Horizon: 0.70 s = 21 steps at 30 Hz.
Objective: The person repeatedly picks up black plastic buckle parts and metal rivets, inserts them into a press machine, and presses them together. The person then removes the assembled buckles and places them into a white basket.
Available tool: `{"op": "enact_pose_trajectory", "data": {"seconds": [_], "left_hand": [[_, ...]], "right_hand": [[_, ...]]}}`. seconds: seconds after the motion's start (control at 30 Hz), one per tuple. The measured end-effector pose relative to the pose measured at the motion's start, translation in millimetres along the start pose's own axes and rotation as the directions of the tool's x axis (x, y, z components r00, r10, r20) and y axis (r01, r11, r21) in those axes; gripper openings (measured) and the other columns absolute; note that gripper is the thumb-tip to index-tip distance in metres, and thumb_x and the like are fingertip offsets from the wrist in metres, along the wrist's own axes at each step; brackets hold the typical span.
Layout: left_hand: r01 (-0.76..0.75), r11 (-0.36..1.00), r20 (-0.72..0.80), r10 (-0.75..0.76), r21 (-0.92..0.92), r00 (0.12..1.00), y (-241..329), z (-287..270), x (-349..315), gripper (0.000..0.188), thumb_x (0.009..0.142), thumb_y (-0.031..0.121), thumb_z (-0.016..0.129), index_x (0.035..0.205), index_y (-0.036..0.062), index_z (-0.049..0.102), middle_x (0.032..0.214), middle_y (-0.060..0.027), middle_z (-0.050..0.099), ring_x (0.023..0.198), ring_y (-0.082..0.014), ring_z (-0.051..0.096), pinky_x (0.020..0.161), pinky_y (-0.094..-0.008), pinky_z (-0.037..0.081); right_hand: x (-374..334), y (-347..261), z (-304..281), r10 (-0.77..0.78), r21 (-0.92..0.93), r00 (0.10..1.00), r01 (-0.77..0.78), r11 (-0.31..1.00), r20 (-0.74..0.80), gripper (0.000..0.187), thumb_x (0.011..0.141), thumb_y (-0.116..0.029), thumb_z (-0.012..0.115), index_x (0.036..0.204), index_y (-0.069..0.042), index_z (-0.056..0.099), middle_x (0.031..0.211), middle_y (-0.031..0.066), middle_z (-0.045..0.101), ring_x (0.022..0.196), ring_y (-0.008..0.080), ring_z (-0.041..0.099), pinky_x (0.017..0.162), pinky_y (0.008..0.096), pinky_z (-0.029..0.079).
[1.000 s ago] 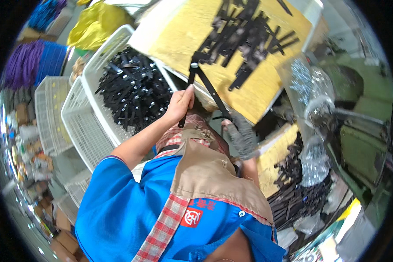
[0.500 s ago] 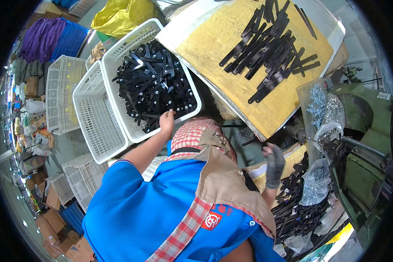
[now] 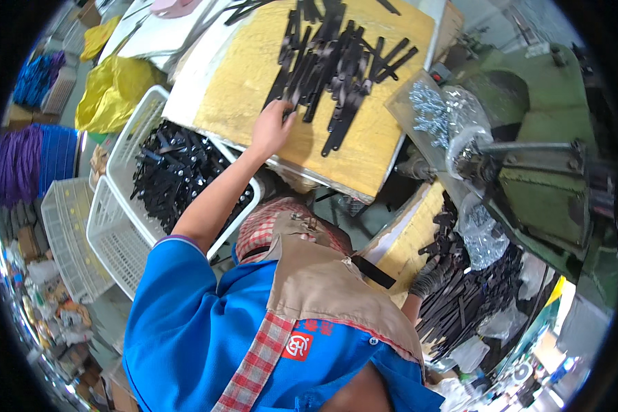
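My bare left hand (image 3: 273, 128) is at the near left end of a spread of flat black strips (image 3: 316, 72) on a yellow-topped table. Its fingers are closed on the end of one strip. My right hand (image 3: 430, 278), in a grey glove, is low at the right, against a heap of black parts (image 3: 470, 299). Its fingertips blend into the dark pieces, so what they hold is hidden. Left of my left forearm, a white plastic basket (image 3: 139, 122) holds many black strip assemblies with shiny rivets.
A green machine (image 3: 546, 165) stands at the right, with a clear tray of small silvery fasteners (image 3: 429, 113) before it. Bags of small metal parts (image 3: 479, 233) hang by the heap. A second white basket (image 3: 120, 237) and a yellow sack (image 3: 113, 93) are at the left.
My left hand has gone from the basket's rim to the strips on the table. My right hand has lowered from the table's near corner to the black heap. The view has shifted right.
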<state>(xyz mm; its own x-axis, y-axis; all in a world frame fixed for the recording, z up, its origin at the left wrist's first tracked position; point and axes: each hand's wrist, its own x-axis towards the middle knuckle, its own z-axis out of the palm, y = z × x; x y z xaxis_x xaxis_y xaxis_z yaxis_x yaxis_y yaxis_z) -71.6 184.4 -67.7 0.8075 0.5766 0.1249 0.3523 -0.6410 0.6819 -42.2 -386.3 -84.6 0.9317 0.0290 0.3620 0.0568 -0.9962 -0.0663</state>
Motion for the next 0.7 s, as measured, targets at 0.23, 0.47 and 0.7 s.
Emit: {"op": "enact_pose_trajectory", "data": {"seconds": [0.23,0.47,0.7], "left_hand": [[-0.252,0.904,0.344,0.127,0.346,0.930,65,72,35,0.047,0.077,0.047,0.074,0.088,0.0028,0.064,0.087,-0.0180,0.067,0.080,-0.0350,0.067,0.068,-0.0441,0.055],[-0.214,0.921,0.389,0.076,0.325,0.918,37,58,43,0.035,0.080,0.038,0.065,0.084,0.0033,0.065,0.088,-0.0198,0.068,0.088,-0.0385,0.066,0.076,-0.0487,0.053],[-0.192,0.969,0.548,0.079,0.152,0.833,4,55,48,0.028,0.089,0.029,0.060,0.081,0.0017,0.061,0.075,-0.0169,0.063,0.070,-0.0320,0.062,0.065,-0.0427,0.048]], "right_hand": [[0,-23,-22,0.102,0.344,0.995,-0.090,0.935,-0.016,0.039,0.082,-0.023,0.076,0.114,-0.003,0.066,0.120,0.0199,0.058,0.115,0.0370,0.053,0.098,0.0457,0.045],[-35,-31,-32,-0.084,0.430,0.981,0.152,0.890,-0.173,0.027,0.084,-0.016,0.070,0.109,-0.005,0.067,0.118,0.0146,0.063,0.112,0.0351,0.057,0.100,0.0450,0.042],[-17,-51,-48,-0.121,0.529,0.991,0.136,0.838,-0.062,0.028,0.083,-0.011,0.066,0.111,-0.007,0.063,0.115,0.0136,0.064,0.109,0.0349,0.059,0.093,0.0434,0.046]]}}
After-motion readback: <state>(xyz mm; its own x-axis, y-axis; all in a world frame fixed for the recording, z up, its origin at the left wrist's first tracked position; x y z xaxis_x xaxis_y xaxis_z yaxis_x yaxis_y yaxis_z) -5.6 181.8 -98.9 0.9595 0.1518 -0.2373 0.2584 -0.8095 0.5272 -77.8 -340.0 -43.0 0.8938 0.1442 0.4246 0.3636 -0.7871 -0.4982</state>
